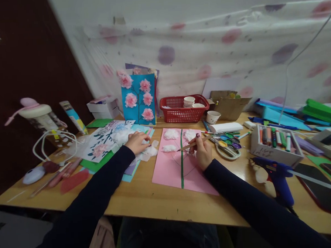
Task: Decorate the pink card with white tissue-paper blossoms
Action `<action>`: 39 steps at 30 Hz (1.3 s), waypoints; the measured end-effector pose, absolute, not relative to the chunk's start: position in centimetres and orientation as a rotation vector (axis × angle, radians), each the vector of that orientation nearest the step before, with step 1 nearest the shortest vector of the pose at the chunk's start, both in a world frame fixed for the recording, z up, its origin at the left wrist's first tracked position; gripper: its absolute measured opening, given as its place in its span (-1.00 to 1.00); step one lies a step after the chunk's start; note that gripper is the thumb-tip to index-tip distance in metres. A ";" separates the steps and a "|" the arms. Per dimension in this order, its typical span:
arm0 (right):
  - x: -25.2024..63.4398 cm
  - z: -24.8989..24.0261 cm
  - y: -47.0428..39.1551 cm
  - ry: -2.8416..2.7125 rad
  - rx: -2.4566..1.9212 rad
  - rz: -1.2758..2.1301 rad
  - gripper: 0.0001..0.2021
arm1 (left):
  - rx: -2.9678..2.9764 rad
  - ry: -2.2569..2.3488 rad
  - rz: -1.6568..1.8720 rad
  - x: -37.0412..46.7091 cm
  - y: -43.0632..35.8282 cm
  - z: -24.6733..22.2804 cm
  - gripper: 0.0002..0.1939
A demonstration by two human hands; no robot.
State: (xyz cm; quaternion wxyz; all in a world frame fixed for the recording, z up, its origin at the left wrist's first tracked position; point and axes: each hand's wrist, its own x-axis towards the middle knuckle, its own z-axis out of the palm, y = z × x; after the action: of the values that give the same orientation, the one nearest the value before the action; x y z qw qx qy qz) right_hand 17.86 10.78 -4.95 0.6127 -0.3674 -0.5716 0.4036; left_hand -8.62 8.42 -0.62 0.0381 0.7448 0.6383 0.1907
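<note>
A pink sheet (168, 174) lies on the table before me, with a green vertical stripe (182, 175), thin curved lines and several white cotton tufts (171, 134) near its top. My right hand (203, 151) rests at the sheet's right side, fingers closed round a thin brown brush or pencil (189, 146); its dark tip points left, just beside the stripe. Left of the sheet, my left hand (137, 143) lies palm down with fingers spread, touching or just over loose white cotton (150, 150). What is under its palm is hidden.
Behind stand a blue card with pink flowers (139, 107), a red basket (178, 110) and a paper cup (213, 116). To the right are scissors (227, 156), a marker box (275, 153), a blue glue gun (277, 177) and a phone (321, 190). A bottle (44, 117) stands left.
</note>
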 end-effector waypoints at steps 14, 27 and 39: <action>17.5 -4.0 9.8 -1.358 -0.838 0.984 -0.51 | 2.272 1.972 0.432 -9.9 8.2 -0.8 -0.81; 17.6 -4.3 9.7 -1.341 -0.811 0.994 -0.52 | 1.989 1.435 0.935 -10.0 8.2 0.3 -0.81; 16.7 -3.8 8.0 -1.352 -0.693 1.160 -0.63 | 1.516 1.044 1.066 -5.3 6.5 -0.6 -0.55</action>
State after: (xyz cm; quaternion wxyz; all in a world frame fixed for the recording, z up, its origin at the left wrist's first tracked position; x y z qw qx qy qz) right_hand 16.74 8.01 -3.76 0.5770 -0.2962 -0.5777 0.4955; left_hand -5.34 6.55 -0.56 0.4858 0.6229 0.4289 0.4381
